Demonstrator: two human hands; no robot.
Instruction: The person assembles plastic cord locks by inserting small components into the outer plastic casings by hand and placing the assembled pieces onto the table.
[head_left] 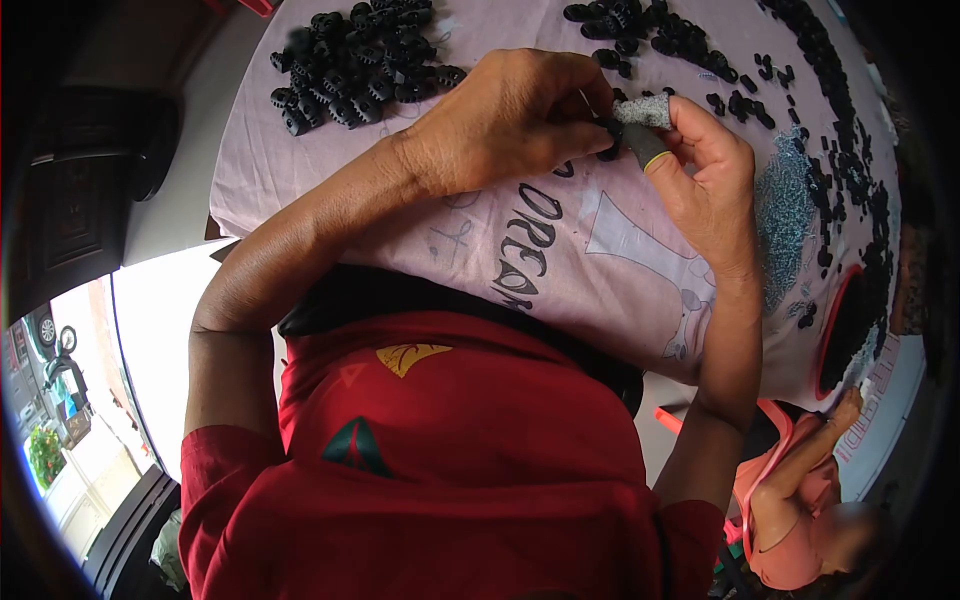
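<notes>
My left hand (510, 120) reaches across the cloth with its thumb and index finger closed on a small black plastic part (608, 143), mostly hidden by the fingertips. Against the same part presses my right hand (712, 190), its fingers pinched together. A speckled grey finger cover (643, 111) wraps the right index finger, and a dark grey cover (642, 146) with a yellow edge sits on the right thumb. Left of the hands lies a pile of ridged black plastic pieces (350, 70). More black pieces (680, 38) are scattered beyond the hands.
A pink printed cloth (450, 240) covers the table. To the right lie a patch of small bluish pieces (785, 215), a long band of black parts (850, 140) and a red-rimmed container (838, 335). Another person (795, 510) sits at the lower right, one hand at the table edge.
</notes>
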